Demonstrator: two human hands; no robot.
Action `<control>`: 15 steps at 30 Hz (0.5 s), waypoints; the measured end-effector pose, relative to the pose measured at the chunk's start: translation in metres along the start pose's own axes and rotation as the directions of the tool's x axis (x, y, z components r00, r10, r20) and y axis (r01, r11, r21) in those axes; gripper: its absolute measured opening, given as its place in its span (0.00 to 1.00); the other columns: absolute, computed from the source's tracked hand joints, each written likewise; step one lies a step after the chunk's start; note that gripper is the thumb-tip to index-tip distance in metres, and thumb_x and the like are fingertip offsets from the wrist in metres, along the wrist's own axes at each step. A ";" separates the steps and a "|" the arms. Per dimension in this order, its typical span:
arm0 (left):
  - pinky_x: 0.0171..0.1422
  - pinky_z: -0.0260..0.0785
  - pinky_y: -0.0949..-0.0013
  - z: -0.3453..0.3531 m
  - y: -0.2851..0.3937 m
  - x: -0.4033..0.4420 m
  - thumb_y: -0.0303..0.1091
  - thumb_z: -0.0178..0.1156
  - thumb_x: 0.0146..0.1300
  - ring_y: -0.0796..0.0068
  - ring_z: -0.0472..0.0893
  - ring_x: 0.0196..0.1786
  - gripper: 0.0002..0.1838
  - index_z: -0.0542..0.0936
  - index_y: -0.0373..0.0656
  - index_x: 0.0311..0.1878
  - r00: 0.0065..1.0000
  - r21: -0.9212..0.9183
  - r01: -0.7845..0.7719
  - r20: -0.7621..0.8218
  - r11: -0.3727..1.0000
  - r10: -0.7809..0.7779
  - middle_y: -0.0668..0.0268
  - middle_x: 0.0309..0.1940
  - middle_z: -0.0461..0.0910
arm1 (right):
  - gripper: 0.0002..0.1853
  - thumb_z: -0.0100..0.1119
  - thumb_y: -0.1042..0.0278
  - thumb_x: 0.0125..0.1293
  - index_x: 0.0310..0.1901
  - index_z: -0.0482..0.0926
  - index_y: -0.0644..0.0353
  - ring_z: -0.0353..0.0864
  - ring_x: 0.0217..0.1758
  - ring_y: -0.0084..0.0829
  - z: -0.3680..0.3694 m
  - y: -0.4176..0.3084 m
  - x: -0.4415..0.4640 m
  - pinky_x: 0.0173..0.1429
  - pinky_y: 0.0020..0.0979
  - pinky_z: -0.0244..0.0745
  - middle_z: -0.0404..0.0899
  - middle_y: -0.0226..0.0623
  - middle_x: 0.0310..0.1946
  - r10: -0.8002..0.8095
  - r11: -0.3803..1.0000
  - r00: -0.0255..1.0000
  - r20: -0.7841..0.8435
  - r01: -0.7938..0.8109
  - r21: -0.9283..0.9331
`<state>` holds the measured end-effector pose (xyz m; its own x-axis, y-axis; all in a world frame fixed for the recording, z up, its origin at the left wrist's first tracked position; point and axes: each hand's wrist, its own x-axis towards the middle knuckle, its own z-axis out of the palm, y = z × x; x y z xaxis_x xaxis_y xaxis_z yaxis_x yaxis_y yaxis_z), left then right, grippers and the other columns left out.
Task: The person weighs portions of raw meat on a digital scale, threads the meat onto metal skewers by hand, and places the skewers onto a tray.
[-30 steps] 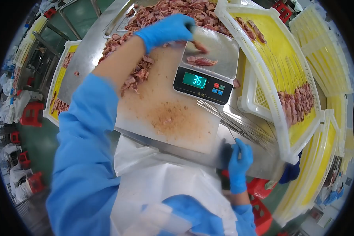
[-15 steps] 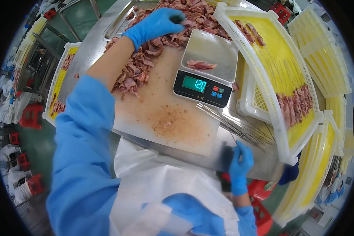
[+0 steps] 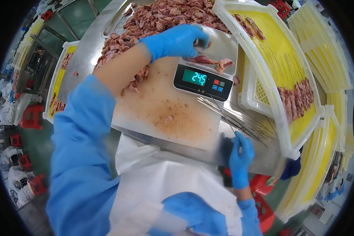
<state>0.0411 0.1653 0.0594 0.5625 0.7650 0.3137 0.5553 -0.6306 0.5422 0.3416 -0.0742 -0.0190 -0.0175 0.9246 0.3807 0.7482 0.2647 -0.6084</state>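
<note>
My left hand (image 3: pixel 181 41), in a blue glove, is over the steel pan of a digital scale (image 3: pixel 202 81), its fingers curled and slightly blurred. A small reddish bit shows at its fingertips, too little to name. Below it two pieces of raw meat (image 3: pixel 224 65) lie on the pan, and the display reads 24.5. My right hand (image 3: pixel 241 155), also gloved in blue, is at the table's front edge. Its fingers pinch one end of a thin metal skewer (image 3: pixel 223 117), which slants up toward the scale beside a bundle of loose skewers (image 3: pixel 244 128).
A heap of cut raw meat (image 3: pixel 161 19) covers the back of the white cutting board (image 3: pixel 145 114). To the right a tilted yellow tray with a white rim (image 3: pixel 271 102) holds meat-loaded skewers. Stacked trays (image 3: pixel 314 165) stand beyond it. Another tray (image 3: pixel 51 94) is at the left.
My left hand has moved from the meat heap to the right, over the scale. A second piece of meat is on the pan, and the reading rose from about 120 to 24.5 as displayed.
</note>
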 end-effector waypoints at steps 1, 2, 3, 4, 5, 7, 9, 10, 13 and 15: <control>0.44 0.72 0.71 0.002 -0.002 0.004 0.24 0.57 0.49 0.76 0.77 0.35 0.10 0.77 0.41 0.38 0.958 0.111 -0.032 0.288 0.993 -0.002 0.65 0.29 0.78 | 0.15 0.56 0.85 0.54 0.43 0.80 0.60 0.75 0.28 0.32 -0.001 -0.001 0.001 0.33 0.30 0.69 0.77 0.35 0.24 -0.017 1.000 1.000 -0.003 0.017 0.005; 0.44 0.72 0.71 0.000 -0.007 0.005 0.24 0.57 0.49 0.76 0.77 0.35 0.10 0.77 0.41 0.38 0.958 0.112 -0.036 0.288 0.993 0.003 0.65 0.29 0.78 | 0.15 0.56 0.85 0.54 0.43 0.80 0.60 0.75 0.28 0.32 -0.004 -0.001 0.001 0.33 0.30 0.69 0.77 0.35 0.24 -0.016 1.000 1.000 -0.008 0.016 0.003; 0.45 0.72 0.70 -0.008 -0.009 0.006 0.24 0.57 0.50 0.76 0.78 0.37 0.10 0.77 0.41 0.38 0.983 0.001 0.063 0.170 0.998 -0.063 0.66 0.32 0.79 | 0.15 0.56 0.86 0.54 0.43 0.80 0.60 0.76 0.28 0.31 -0.007 -0.001 -0.002 0.34 0.30 0.70 0.77 0.35 0.25 0.021 1.000 1.000 -0.011 -0.021 0.001; 0.47 0.72 0.70 -0.014 -0.007 0.005 0.25 0.58 0.51 0.76 0.78 0.38 0.10 0.77 0.40 0.39 0.987 -0.129 0.156 0.065 0.979 -0.148 0.67 0.36 0.80 | 0.15 0.56 0.86 0.54 0.43 0.80 0.60 0.76 0.29 0.31 -0.010 -0.001 -0.007 0.34 0.30 0.70 0.77 0.36 0.25 0.064 0.998 0.998 -0.007 -0.064 -0.004; 0.52 0.72 0.69 -0.019 -0.005 0.003 0.24 0.56 0.54 0.75 0.79 0.42 0.11 0.78 0.39 0.42 0.983 -0.077 0.181 0.045 0.981 -0.178 0.67 0.40 0.81 | 0.15 0.56 0.86 0.54 0.43 0.80 0.60 0.76 0.29 0.31 -0.013 0.001 -0.013 0.34 0.30 0.70 0.77 0.36 0.25 0.073 0.997 0.997 0.002 -0.073 -0.008; 0.53 0.72 0.69 -0.017 -0.007 0.000 0.24 0.55 0.55 0.75 0.79 0.43 0.12 0.78 0.39 0.43 0.989 -0.104 0.144 -0.004 0.984 -0.145 0.66 0.40 0.81 | 0.15 0.55 0.86 0.54 0.43 0.80 0.61 0.77 0.29 0.30 -0.014 0.004 -0.017 0.34 0.28 0.71 0.77 0.36 0.25 0.124 0.992 0.992 0.010 -0.124 0.027; 0.55 0.71 0.68 -0.016 -0.006 0.000 0.23 0.54 0.56 0.75 0.80 0.44 0.13 0.78 0.39 0.45 0.993 -0.121 0.100 -0.054 0.988 -0.107 0.66 0.40 0.81 | 0.15 0.55 0.86 0.54 0.43 0.80 0.62 0.77 0.28 0.30 -0.013 0.003 -0.017 0.34 0.28 0.71 0.77 0.37 0.25 0.126 0.991 0.992 0.014 -0.127 0.032; 0.56 0.71 0.68 -0.013 -0.004 0.002 0.24 0.55 0.57 0.75 0.80 0.44 0.13 0.77 0.40 0.46 0.995 -0.110 0.087 -0.044 0.990 -0.093 0.66 0.40 0.81 | 0.15 0.55 0.86 0.55 0.43 0.80 0.62 0.77 0.28 0.30 -0.013 0.004 -0.017 0.34 0.28 0.71 0.77 0.37 0.26 0.129 0.991 0.992 0.011 -0.129 0.031; 0.56 0.71 0.68 0.001 0.004 0.011 0.25 0.56 0.57 0.75 0.80 0.45 0.13 0.77 0.40 0.47 0.998 -0.095 0.058 -0.023 0.994 -0.060 0.65 0.41 0.81 | 0.15 0.55 0.87 0.54 0.43 0.80 0.62 0.77 0.28 0.29 -0.011 0.005 -0.016 0.33 0.28 0.71 0.77 0.37 0.26 0.105 0.994 0.994 -0.016 -0.104 0.030; 0.55 0.71 0.67 0.013 0.011 0.017 0.30 0.59 0.57 0.69 0.80 0.45 0.13 0.77 0.40 0.47 1.000 -0.059 0.014 0.014 0.998 -0.014 0.63 0.41 0.81 | 0.15 0.55 0.87 0.54 0.43 0.80 0.61 0.77 0.28 0.29 -0.012 0.004 -0.017 0.33 0.27 0.71 0.77 0.37 0.25 0.114 0.993 0.993 -0.014 -0.114 0.024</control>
<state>0.0648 0.1695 0.0600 0.5632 0.7716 0.2957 0.5264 -0.6108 0.5914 0.3523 -0.0918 -0.0196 0.0775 0.9447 0.3187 0.7291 0.1643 -0.6644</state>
